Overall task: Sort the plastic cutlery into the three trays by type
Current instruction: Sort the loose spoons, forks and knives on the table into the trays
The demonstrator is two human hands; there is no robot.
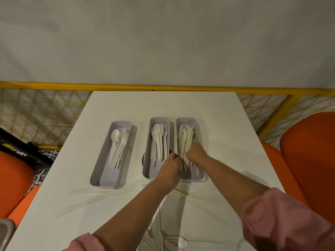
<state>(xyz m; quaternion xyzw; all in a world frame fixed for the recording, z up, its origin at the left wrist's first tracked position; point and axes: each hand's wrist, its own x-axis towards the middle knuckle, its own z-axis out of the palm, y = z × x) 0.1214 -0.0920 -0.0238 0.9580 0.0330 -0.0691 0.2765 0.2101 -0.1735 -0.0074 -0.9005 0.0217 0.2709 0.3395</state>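
Three grey trays stand side by side on the white table. The left tray holds white spoons. In the middle tray lie white forks. The right tray holds white knives. My right hand is inside the right tray, fingers curled round the knives. My left hand sits over the wall between the middle and right trays, fingertips pinched at the knife handles. Loose white cutlery lies on the table in front of the trays.
More loose forks lie near the table's front edge between my arms. Orange seats flank the table on both sides. A yellow mesh railing runs behind the table. A dark object peeks out left of the middle tray.
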